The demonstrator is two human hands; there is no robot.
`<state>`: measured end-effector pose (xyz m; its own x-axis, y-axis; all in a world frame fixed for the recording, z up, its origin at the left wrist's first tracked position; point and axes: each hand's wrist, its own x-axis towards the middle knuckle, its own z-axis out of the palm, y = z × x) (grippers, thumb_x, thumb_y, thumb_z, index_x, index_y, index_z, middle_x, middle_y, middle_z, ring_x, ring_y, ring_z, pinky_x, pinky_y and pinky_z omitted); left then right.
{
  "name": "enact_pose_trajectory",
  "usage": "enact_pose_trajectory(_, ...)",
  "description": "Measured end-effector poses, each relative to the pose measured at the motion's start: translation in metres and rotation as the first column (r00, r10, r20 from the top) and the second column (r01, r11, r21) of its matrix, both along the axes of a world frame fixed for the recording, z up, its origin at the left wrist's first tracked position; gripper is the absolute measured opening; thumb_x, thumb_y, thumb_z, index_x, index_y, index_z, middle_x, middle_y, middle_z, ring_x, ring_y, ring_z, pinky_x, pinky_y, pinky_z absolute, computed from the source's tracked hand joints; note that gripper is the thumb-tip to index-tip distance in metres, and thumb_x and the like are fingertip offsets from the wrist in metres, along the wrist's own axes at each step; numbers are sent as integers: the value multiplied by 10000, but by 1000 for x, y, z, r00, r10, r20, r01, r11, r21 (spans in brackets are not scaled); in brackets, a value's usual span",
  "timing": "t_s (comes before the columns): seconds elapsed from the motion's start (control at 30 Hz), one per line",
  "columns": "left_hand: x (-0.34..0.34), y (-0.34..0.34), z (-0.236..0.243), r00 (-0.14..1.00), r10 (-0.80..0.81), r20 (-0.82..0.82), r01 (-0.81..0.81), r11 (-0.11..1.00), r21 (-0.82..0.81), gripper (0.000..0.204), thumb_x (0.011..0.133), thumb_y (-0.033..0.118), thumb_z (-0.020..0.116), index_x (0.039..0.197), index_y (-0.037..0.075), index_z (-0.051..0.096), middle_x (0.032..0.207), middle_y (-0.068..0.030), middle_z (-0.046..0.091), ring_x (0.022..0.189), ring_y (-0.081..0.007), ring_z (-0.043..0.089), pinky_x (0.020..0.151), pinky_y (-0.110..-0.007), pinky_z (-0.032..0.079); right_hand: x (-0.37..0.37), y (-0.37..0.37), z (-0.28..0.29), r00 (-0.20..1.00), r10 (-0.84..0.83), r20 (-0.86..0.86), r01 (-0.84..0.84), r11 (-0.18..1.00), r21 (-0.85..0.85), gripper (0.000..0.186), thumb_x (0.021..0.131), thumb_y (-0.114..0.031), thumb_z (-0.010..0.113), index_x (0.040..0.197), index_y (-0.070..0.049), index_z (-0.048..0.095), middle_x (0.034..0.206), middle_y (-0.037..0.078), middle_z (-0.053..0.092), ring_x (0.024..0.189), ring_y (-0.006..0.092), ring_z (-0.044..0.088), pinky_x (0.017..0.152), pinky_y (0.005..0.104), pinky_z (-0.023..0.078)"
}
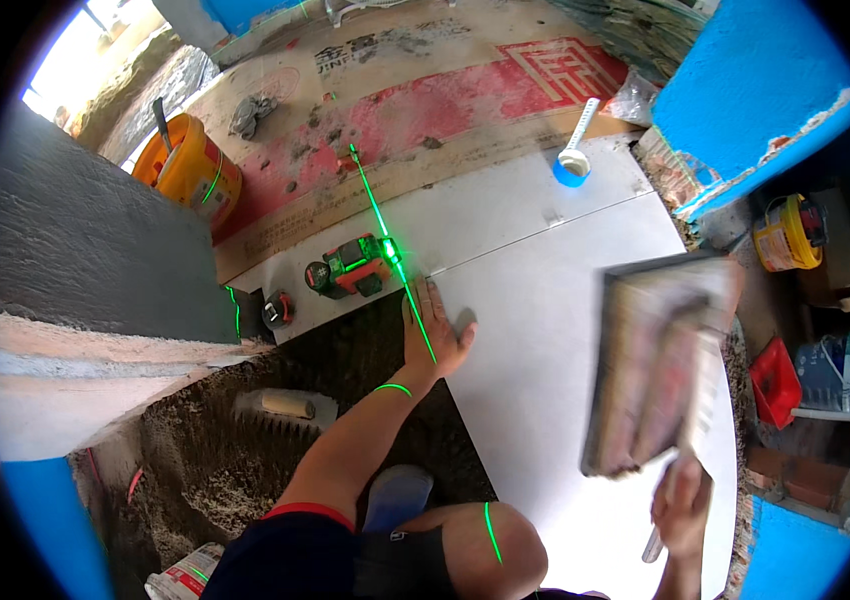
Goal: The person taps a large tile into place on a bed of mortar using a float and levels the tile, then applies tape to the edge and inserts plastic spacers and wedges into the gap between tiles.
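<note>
My left hand [435, 335] lies flat with fingers stretched, at the edge of a large pale floor tile [525, 340]. Just beyond its fingertips stands a red and black laser level [353, 268], throwing a green line over the tile, my wrist and my knee. On the right, my right hand [683, 505] is closed at the near end of a rectangular float [657, 370], held above the tile and smeared by motion. A metal end pokes out below that hand; what it belongs to is unclear. A notched trowel [287, 404] rests on the dark mortar [215, 450] left of my forearm.
A tape measure [278, 310] sits beside the laser level. Farther off are a roll of tape [572, 168], an orange bucket [188, 172] and printed cardboard [395, 120]. To the right are a yellow bucket [788, 233] and a red dustpan [776, 383]. A grey wall [115, 240] borders the left.
</note>
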<state>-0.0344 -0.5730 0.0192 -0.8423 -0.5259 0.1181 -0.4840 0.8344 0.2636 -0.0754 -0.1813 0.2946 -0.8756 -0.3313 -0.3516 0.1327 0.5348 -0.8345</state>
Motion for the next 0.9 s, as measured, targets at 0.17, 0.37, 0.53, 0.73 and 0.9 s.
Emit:
enact_pose_trajectory(0.17, 13, -6, 0, 995, -99, -12, 96, 987, -126, 1017, 951, 611, 531, 1505, -209, 297, 1590, -383, 293, 1527, -497, 224, 1248, -574, 191, 22, -18, -81, 986, 109, -126, -79, 972, 221, 515, 1060, -452, 480, 782, -30, 577, 612, 83, 556, 591, 241, 614, 493, 391, 432)
enact_pose_trajectory(0.37, 11, -5, 2, 998, -68, -8, 68, 996, -50, 957, 949, 528, 582, 1504, -200, 302, 1586, -387, 286, 1512, -503, 248, 1251, -581, 183, 14, -59, -167, 938, 274, 210, -342, 648, 681, 654, 1033, -592, 503, 1062, 23, 723, 978, 327, 707, 989, 512, 672, 831, 571, 538)
enact_pose_trajectory(0.53, 18, -2, -1, 984, -126, -126, 112, 988, -110, 904, 948, 457, 592, 1479, -217, 303, 1564, -421, 285, 1483, -555, 264, 1218, -631, 220, 34, 24, -176, 965, 185, 184, -257, 800, 543, 624, 1015, -585, 545, 989, 9, 734, 922, 292, 721, 942, 490, 694, 831, 532, 542)
enact_pose_trajectory(0.73, -37, 36, -3, 905, -386, -176, 386, 922, -36, 941, 934, 490, 589, 1496, -209, 305, 1598, -415, 237, 1523, -544, 189, 1253, -613, 151, 140, 242, -226, 844, -347, 410, 194, 909, 369, 655, 1027, -621, 528, 645, -89, 545, 538, 20, 509, 456, 168, 504, 454, 369, 414)
enact_pose_trajectory(0.9, -117, 29, 0, 970, -242, -39, 244, 969, 49, 982, 951, 542, 532, 1559, -165, 223, 1667, -339, 167, 1575, -457, 97, 1288, -536, 62, 241, 310, -190, 453, -889, 69, 743, 419, 523, 415, 1084, -410, 482, 1256, -51, 601, 605, 23, 502, 428, 160, 480, 365, 339, 411)
